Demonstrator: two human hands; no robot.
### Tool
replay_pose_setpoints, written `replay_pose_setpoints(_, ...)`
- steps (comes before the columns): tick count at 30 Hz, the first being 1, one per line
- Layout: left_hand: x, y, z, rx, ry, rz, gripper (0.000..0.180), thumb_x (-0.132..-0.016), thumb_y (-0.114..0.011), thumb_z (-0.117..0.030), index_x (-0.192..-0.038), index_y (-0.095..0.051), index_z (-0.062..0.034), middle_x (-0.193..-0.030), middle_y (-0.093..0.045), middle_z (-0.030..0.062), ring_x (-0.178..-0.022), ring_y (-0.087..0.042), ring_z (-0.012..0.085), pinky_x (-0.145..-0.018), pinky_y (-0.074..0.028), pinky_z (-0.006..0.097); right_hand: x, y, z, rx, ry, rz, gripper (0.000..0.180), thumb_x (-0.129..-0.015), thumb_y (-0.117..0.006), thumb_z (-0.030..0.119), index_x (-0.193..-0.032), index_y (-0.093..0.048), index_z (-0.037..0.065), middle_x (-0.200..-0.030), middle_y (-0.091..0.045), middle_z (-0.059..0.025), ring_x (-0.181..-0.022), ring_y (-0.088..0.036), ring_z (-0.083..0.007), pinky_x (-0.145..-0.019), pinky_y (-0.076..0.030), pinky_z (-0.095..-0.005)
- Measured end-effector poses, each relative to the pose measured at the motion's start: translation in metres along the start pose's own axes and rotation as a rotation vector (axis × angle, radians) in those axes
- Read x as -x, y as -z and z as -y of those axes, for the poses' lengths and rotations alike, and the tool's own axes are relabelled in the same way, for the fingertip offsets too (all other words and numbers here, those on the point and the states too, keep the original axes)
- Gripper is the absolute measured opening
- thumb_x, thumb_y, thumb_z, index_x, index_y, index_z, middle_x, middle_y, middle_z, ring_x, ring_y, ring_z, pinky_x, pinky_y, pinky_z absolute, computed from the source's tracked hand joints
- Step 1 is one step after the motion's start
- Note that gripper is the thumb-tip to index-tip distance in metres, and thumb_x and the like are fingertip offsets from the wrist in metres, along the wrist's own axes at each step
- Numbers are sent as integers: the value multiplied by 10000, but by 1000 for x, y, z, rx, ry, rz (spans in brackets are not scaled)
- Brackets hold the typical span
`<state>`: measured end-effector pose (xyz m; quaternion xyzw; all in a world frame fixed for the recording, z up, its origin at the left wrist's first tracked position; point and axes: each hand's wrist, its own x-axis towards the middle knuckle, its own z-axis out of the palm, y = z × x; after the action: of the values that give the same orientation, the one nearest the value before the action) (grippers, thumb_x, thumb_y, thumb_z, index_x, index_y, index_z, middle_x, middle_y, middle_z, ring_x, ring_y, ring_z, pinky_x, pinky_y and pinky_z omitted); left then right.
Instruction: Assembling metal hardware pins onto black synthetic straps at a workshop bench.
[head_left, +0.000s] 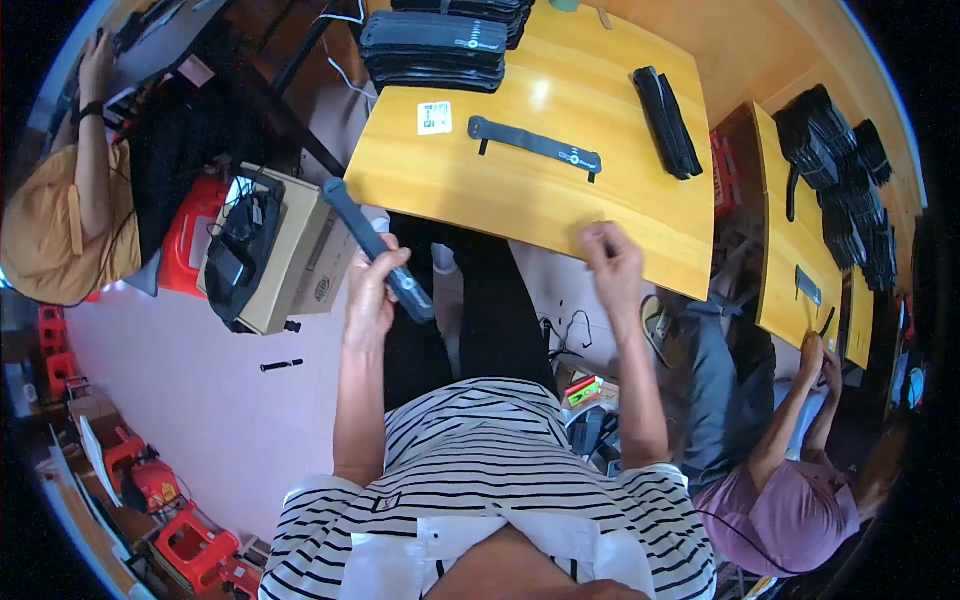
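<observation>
As left hand (372, 288) grips strap (352, 215), right hand (612, 250) (curled, hold unclear), bundle (238, 250) on box (312, 258)

White print with round emblem: on dark strap (520, 138) lying on counter (430, 165); held strap (357, 222), left hand (375, 290); strap stack (430, 45). Square white label (434, 118), dark block pattern: on counter. Dark print, small: carton (310, 262) side.

The left hand (373, 297) grips a dark strap (358, 228) in front of the table (430, 170). The right hand (611, 252), loosely curled, is at the table's near edge. A second strap (530, 143) lies crosswise on the table, near a white square card (434, 118). A dark stack (433, 58) occupies the far left; a long black bundle (667, 122) lies on the right.
</observation>
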<state>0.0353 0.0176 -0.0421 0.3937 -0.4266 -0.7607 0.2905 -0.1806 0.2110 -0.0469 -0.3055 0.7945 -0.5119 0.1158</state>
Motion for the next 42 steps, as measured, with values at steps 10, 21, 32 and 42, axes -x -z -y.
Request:
replay_pose_setpoints(10, 21, -44, 20, 72, 75, 175, 118, -800, -608, -140, -859, -528, -75, -651, -512, -21, -476, -442, 45, -403, -310, 163, 59, -66, 63, -683, -388, 509, 199, -814, -587, 93, -993, -520, 38, -707, -531, 5, -535, -454, -45, -441, -322, -185)
replay_pose_setpoints(21, 25, -43, 7, 208, 47, 251, 173, -861, -552, -148, -975, -556, -17, -883, -631, 105, -783, -625, 138, -674, -514, 246, 41, -51, 84, -717, -347, 370, 267, -934, -388, 259, -1022, -545, 62, -634, -446, 26, -424, -355, -25, -361, -230, -160)
replay_pose_setpoints(32, 30, -49, 7, 147, -89, 136, 161, -843, -570, -101, -982, -558, -19, -897, -633, 122, -788, -635, 157, -642, -538, 238, 54, -47, 90, -222, -41, 492, 389, -874, -406, 74, -1261, -437, 69, -604, -469, -13, -557, -452, -82, -557, -375, -207)
replay_pose_setpoints(42, 30, -48, 8, 118, -121, 154, 179, -846, -565, -102, -1003, -549, -17, -910, -629, 132, -785, -633, 154, -626, -535, 229, 53, -40, 87, -235, -94, 532, 415, -877, -395, 55, -1292, -414, 72, -611, -470, -8, -577, -468, -83, -584, -389, -211)
